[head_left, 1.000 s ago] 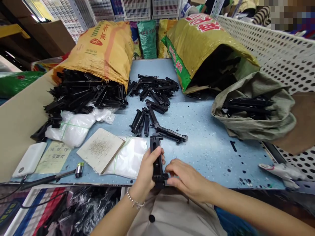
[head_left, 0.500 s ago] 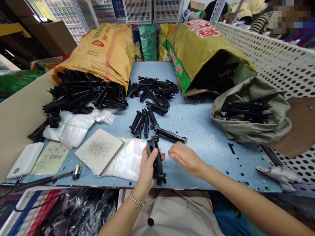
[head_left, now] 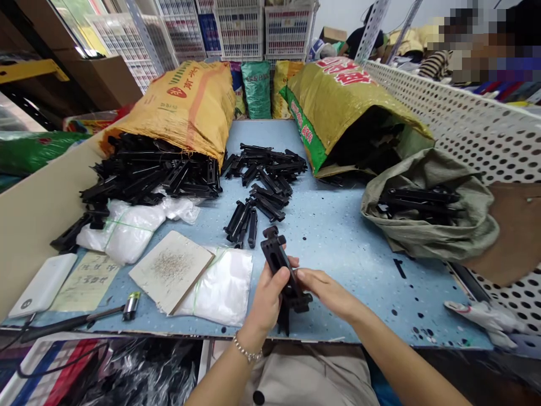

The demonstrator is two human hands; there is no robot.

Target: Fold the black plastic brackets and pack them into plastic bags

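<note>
My left hand is closed round a long black plastic part, held tilted over the near edge of the blue table. My right hand pinches a second black plastic part against the first, just right of my left thumb. A loose cluster of black parts lies on the table right behind my hands, and a bigger heap sits farther back.
An orange sack spills black parts at the back left. A yellow-green sack and a grey bag of parts stand at the right. Clear plastic bags, a cardboard sheet, a white power bank and a lighter lie at the near left. A perforated white wall bounds the right side.
My right hand reached forward, took the long black part that lay just behind my hands, and brought it back against the part in my left hand, which is now tilted.
</note>
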